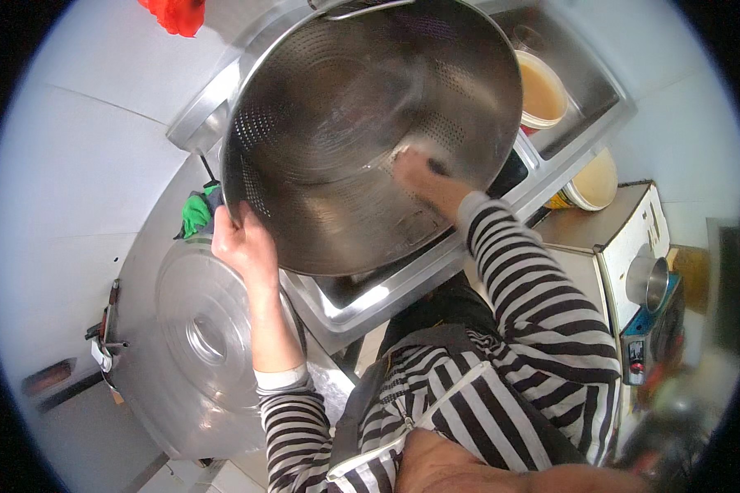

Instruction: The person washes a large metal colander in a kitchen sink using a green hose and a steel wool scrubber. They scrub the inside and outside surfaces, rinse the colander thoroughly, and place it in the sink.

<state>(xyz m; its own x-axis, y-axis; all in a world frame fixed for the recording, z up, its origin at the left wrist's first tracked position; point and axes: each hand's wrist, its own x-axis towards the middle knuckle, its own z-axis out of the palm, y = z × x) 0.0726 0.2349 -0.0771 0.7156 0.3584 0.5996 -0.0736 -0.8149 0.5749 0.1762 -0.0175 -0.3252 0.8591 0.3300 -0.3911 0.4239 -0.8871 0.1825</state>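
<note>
A large, deep stainless-steel strainer basket with perforated patches in its wall is tilted over the sink, its open mouth facing me. My left hand grips its rim at the lower left, thumb on the inner side. Inside the basket, my right hand is at the lower right wall, blurred by motion. Something pale shows at its fingertips, too smeared to identify. The fingers' hold is unclear.
A steel lid lies on the metal counter at left, near a green cloth. At right are a bucket of cloudy liquid, a second bucket and a small steel pot. A red bag hangs at top left.
</note>
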